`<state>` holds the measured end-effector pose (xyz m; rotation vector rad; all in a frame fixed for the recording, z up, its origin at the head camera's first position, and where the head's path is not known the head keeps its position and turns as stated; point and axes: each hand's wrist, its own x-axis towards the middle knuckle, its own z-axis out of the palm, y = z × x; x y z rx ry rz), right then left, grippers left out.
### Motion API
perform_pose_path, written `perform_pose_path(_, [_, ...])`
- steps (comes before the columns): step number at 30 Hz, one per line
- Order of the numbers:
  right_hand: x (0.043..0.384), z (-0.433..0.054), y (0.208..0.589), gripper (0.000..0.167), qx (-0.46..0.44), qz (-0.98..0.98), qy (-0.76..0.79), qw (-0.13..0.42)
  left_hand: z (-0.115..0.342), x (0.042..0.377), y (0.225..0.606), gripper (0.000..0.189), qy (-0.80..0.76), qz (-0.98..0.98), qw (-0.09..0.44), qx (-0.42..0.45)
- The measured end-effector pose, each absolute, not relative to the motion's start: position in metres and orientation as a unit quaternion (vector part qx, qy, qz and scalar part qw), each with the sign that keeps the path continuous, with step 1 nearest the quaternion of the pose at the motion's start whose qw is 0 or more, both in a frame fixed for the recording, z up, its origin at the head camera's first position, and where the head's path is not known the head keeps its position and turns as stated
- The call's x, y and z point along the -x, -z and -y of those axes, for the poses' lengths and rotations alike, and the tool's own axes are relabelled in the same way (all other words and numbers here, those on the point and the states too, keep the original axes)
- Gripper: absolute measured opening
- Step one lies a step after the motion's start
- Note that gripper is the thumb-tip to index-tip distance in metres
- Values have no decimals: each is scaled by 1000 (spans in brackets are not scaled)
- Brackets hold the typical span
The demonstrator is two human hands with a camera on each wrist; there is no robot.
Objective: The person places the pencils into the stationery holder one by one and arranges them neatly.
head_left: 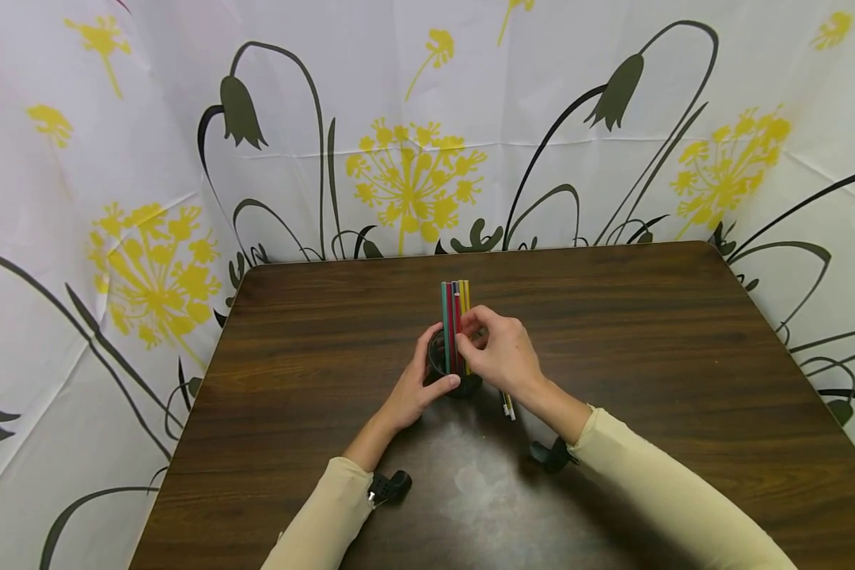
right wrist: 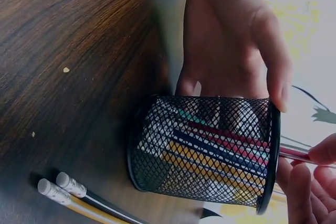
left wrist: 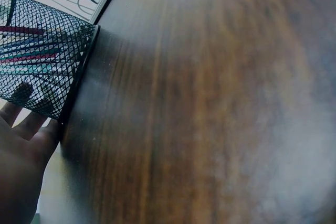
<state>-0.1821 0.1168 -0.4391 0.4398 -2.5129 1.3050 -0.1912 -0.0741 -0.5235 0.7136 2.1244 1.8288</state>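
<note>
A black mesh pencil cup (right wrist: 274,156) stands on the table with several colored pencils in it: teal, red, dark blue and yellow. My left hand (head_left: 415,389) grips the cup from the left side, its thumb along the near rim and its fingers round the back. Over the rim, my right hand (head_left: 502,352) pinches a red pencil (right wrist: 296,154) between thumb and fingertips. The lower part of that pencil is inside the cup, among the others. Behind the right hand, the far side of the cup is hidden in the head view.
A yellow pencil (right wrist: 86,207) and a black pencil (right wrist: 97,201) with white erasers lie side by side on the brown wood-grain table (head_left: 313,356), right of the cup. A white flowered curtain (head_left: 413,95) hangs round the table's back and sides.
</note>
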Motion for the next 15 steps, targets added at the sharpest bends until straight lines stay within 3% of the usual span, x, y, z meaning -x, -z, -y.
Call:
perform_pose_path(9, [186,-112,442,11,-125,878,-436,153,74,182,495,79,-630,-724,134,-249])
perform_pose_path(15, [191,-109,445,9,-99,887,-423,157,73,189,519,80,-624,-734,123,-239])
